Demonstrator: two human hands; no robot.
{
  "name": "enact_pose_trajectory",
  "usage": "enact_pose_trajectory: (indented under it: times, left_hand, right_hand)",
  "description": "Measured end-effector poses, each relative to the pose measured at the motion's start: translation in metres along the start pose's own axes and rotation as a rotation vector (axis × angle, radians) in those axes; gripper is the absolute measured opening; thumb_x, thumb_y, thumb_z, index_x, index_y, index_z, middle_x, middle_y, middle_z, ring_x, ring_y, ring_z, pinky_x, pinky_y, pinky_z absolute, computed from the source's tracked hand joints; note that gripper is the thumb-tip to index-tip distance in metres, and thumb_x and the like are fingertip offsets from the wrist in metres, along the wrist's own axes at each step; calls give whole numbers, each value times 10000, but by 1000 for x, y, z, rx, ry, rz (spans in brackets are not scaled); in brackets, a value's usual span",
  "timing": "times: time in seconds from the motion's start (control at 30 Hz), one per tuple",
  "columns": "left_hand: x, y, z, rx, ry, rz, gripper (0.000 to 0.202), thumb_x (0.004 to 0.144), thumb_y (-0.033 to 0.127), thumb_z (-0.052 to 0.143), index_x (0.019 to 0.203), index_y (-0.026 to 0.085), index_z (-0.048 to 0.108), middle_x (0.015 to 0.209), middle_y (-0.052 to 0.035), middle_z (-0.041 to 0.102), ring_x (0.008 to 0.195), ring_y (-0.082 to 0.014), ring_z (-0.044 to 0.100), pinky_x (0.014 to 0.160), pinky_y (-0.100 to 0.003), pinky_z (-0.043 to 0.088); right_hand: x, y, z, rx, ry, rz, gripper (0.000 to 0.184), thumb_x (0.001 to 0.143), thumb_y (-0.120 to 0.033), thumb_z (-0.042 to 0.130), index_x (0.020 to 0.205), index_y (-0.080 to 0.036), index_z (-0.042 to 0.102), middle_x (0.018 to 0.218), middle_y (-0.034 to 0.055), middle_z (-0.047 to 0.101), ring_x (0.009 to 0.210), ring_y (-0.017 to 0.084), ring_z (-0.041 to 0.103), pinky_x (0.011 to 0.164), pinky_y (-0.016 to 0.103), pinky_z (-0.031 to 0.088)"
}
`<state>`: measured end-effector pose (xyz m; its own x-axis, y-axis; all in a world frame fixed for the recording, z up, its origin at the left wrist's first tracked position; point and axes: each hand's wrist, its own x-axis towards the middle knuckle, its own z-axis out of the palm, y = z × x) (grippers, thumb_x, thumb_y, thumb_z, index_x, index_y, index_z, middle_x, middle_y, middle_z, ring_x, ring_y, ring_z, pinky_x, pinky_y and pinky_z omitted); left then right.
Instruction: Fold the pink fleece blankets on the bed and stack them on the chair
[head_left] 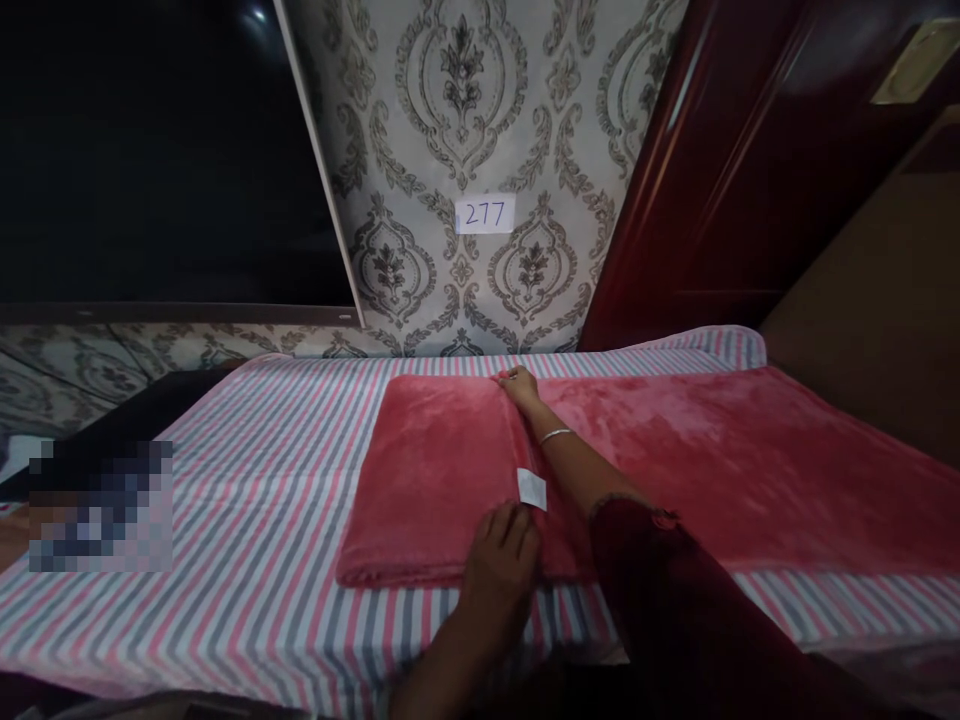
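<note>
A pink fleece blanket lies spread across the bed, its left part folded over into a double layer. My left hand rests on the near edge of the fold, fingers pressed on the cloth beside a small white label. My right hand reaches to the far edge of the fold and pinches the blanket's corner there. A thin bangle sits on my right wrist, and my dark red sleeve covers the forearm.
The bed carries a sheet with pink, grey and white stripes. Patterned wallpaper with a paper tag reading 277 rises behind it. A dark screen hangs at the left, a dark red wooden door stands at the right.
</note>
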<state>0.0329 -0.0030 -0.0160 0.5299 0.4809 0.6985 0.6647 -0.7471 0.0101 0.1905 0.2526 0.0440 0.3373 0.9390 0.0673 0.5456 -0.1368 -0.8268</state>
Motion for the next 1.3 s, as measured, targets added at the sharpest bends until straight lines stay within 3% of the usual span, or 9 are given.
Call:
enact_pose_trajectory:
  times: [0.27, 0.43, 0.67, 0.8, 0.93, 1.0, 1.1, 1.2, 1.3]
  left_hand:
    - [5, -2, -3, -53, 55, 0, 446, 800, 8, 478, 1188, 156, 641, 1205, -131, 732, 1176, -260, 646, 1002, -441, 527]
    - [12, 0, -4, -47, 60, 31, 400, 832, 11, 484, 1163, 156, 656, 1235, -120, 725, 1204, -248, 634, 1037, -427, 501]
    - [14, 2, -8, -122, -32, 25, 425, 830, 58, 521, 1231, 140, 635, 1255, -152, 708, 1210, -267, 631, 1037, -441, 502]
    - [17, 12, -27, -236, 80, 141, 282, 856, 146, 532, 1102, 140, 672, 1166, -154, 732, 1109, -260, 670, 1022, -436, 522]
    - [11, 7, -63, -278, 161, 152, 253, 876, 113, 523, 1058, 177, 687, 1069, -109, 750, 1047, -203, 687, 987, -367, 536]
    - [1, -11, -83, -246, 235, -9, 272, 887, 117, 544, 1105, 197, 687, 1121, -96, 745, 1098, -200, 676, 1025, -368, 516]
    - [-18, -53, -109, -272, 338, -505, 319, 870, 242, 625, 1184, 212, 673, 1278, -113, 694, 1260, -270, 603, 1125, -479, 440]
    - [-37, -92, -128, -607, 354, -1082, 450, 782, 350, 715, 1199, 195, 650, 1334, -146, 656, 1261, -311, 605, 1082, -497, 475]
    - [-49, -110, -140, -1028, 336, -1401, 605, 702, 355, 810, 1239, 162, 609, 1167, -148, 720, 1046, -266, 710, 902, -385, 567]
  right_hand:
    - [-25, -11, -13, -125, -50, -83, 656, 895, -292, 675, 1499, -167, 451, 1360, 124, 659, 1215, 258, 637, 1002, 324, 489]
    - [-42, -14, -17, -302, -83, -216, 598, 956, -167, 528, 1538, -263, 426, 1518, 46, 547, 1362, 194, 535, 1094, 283, 426]
    - [-63, -26, -31, -433, -93, -145, 608, 972, -259, 550, 1557, -174, 407, 1508, 179, 526, 1367, 296, 521, 1091, 389, 430]
    - [-103, -29, -29, -576, -93, -359, 664, 1012, -434, 488, 1616, -238, 294, 1692, 142, 222, 1550, 317, 206, 1202, 515, 271]
    - [-142, -6, -21, -687, -227, -463, 695, 1020, -558, 418, 1625, -247, 274, 1703, 141, 183, 1567, 323, 134, 1206, 584, 208]
    - [-151, 5, -19, -708, -256, -461, 691, 1025, -575, 393, 1618, -233, 297, 1693, 151, 210, 1559, 328, 168, 1199, 582, 220]
    - [-153, 10, -19, -729, -258, -452, 685, 1026, -571, 396, 1614, -229, 311, 1691, 154, 214, 1557, 329, 174, 1193, 588, 229]
    - [-145, -1, -24, -735, -310, -433, 622, 1025, -533, 418, 1572, -238, 396, 1654, 151, 321, 1528, 328, 263, 1165, 613, 268]
    - [-128, -19, -30, -741, -318, -439, 450, 1029, -412, 422, 1388, -222, 614, 1468, 154, 578, 1382, 328, 491, 1137, 580, 322]
